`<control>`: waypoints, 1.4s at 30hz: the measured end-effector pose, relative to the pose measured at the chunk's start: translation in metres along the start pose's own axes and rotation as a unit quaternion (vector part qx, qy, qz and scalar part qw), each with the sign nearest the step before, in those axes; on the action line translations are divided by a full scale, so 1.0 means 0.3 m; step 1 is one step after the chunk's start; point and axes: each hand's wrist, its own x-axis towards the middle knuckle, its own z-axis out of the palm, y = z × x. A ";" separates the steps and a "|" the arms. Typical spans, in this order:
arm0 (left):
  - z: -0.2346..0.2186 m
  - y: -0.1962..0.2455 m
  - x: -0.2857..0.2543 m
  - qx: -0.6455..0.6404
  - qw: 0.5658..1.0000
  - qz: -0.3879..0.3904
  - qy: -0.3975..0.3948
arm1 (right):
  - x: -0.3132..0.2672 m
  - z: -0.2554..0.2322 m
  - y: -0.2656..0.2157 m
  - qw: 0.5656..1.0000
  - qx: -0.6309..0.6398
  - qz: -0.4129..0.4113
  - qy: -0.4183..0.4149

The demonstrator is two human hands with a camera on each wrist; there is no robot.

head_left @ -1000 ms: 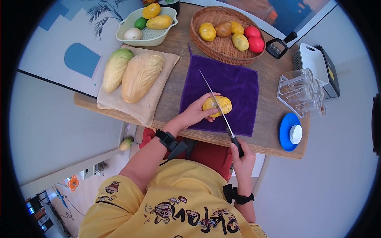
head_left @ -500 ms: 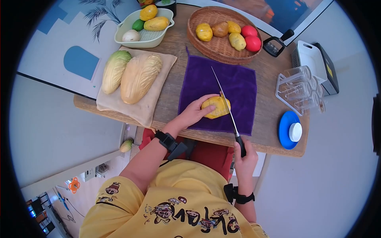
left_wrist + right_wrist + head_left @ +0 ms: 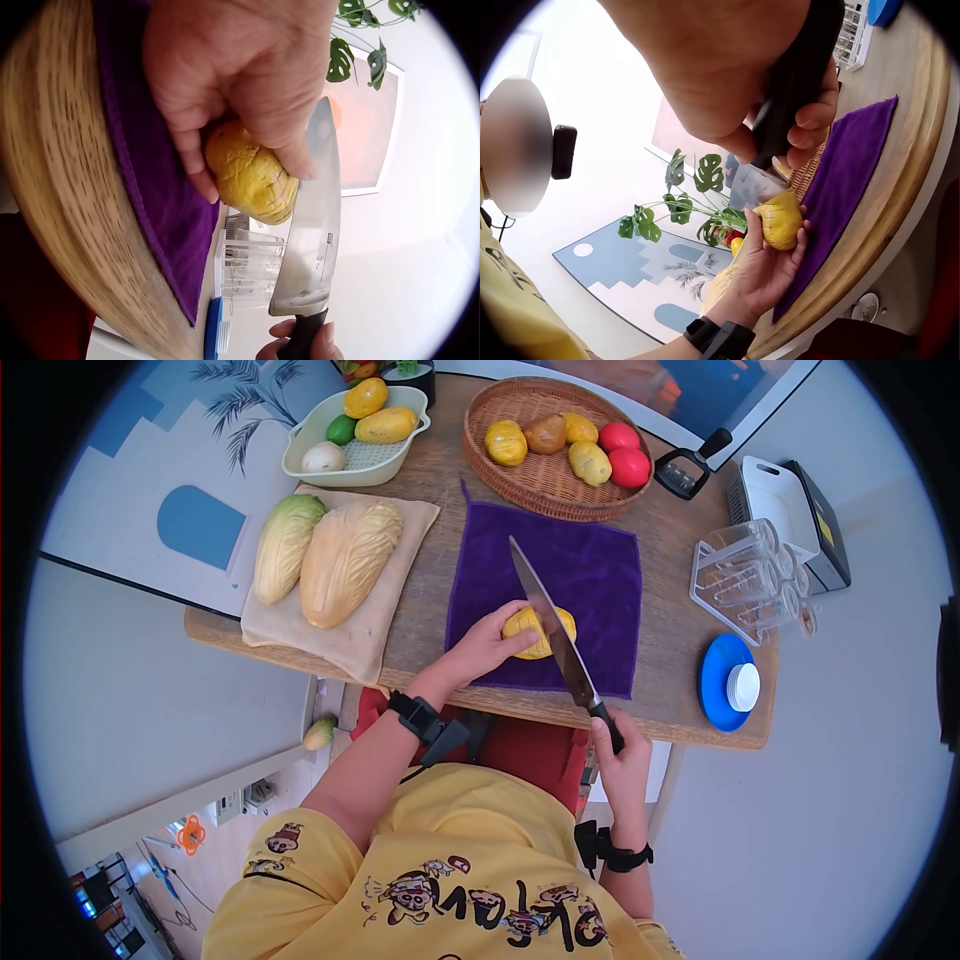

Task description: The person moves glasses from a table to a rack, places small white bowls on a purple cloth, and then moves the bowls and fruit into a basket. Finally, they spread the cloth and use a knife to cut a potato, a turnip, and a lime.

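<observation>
Over the purple cloth [image 3: 600,585], my left hand [image 3: 485,650] holds a yellow potato-like piece [image 3: 251,180], thumb on its upper side and fingers round it. Criss-cross lines mark its surface. My right hand [image 3: 625,760] grips the black handle of a kitchen knife [image 3: 561,640]. The broad blade shows its flat side in the head view and overlaps the piece. In the left wrist view the blade stands right at the lined side of the piece, close to my left thumb.
Left of the cloth, two cabbages [image 3: 350,565] lie on a beige cloth [image 3: 410,525]. A pale green basket [image 3: 365,476] and a wicker basket [image 3: 545,505] with produce stand behind. At right are a rack of glasses [image 3: 745,575], a blue plate [image 3: 715,700] and a peeler-like black tool [image 3: 690,470].
The knife has turned from nearly edge-on to showing its broad side. Its tip has swung left. The left hand keeps hold of the yellow piece at almost the same spot.
</observation>
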 end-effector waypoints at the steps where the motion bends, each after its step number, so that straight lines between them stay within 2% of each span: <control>1: -0.003 -0.004 0.002 0.005 1.000 0.005 -0.009 | 0.001 0.001 0.004 1.000 -0.019 -0.014 -0.003; 3: -0.003 0.002 0.003 0.010 1.000 0.009 -0.017 | 0.004 0.009 0.017 1.000 0.010 0.009 0.000; 8: 0.010 0.046 -0.005 -0.079 0.996 -0.044 -0.008 | 0.012 0.021 0.021 0.997 0.064 0.046 0.019; 10: 0.010 0.047 -0.006 -0.083 0.996 -0.042 -0.005 | 0.011 0.024 0.006 0.999 -0.017 -0.017 0.040; 13: 0.013 0.033 -0.003 -0.084 0.996 -0.033 -0.001 | 0.004 0.039 0.009 0.996 -0.064 -0.051 0.040; 20: 0.006 0.010 0.005 -0.072 0.997 -0.026 -0.007 | 0.009 0.034 -0.001 0.989 -0.112 -0.048 0.081; 22: 0.010 0.010 0.004 -0.070 0.997 -0.024 -0.004 | 0.008 0.033 -0.010 0.979 -0.153 -0.095 0.094; 26: 0.008 0.009 0.002 -0.072 0.997 -0.034 0.008 | -0.005 0.035 -0.010 0.978 -0.163 -0.106 0.078; 28: 0.009 0.010 0.003 -0.074 0.997 -0.034 0.004 | -0.008 0.036 -0.022 0.976 -0.152 -0.137 0.071; 31: 0.007 0.002 0.005 -0.064 0.998 -0.028 -0.001 | -0.005 0.026 -0.016 0.979 -0.164 -0.100 0.068; 34: 0.011 0.006 0.004 -0.048 0.999 -0.019 -0.001 | 0.004 0.033 0.001 0.977 -0.152 -0.113 0.097; 42: 0.010 0.011 0.003 -0.041 0.999 -0.031 -0.003 | -0.003 0.045 -0.007 0.973 -0.160 -0.135 0.099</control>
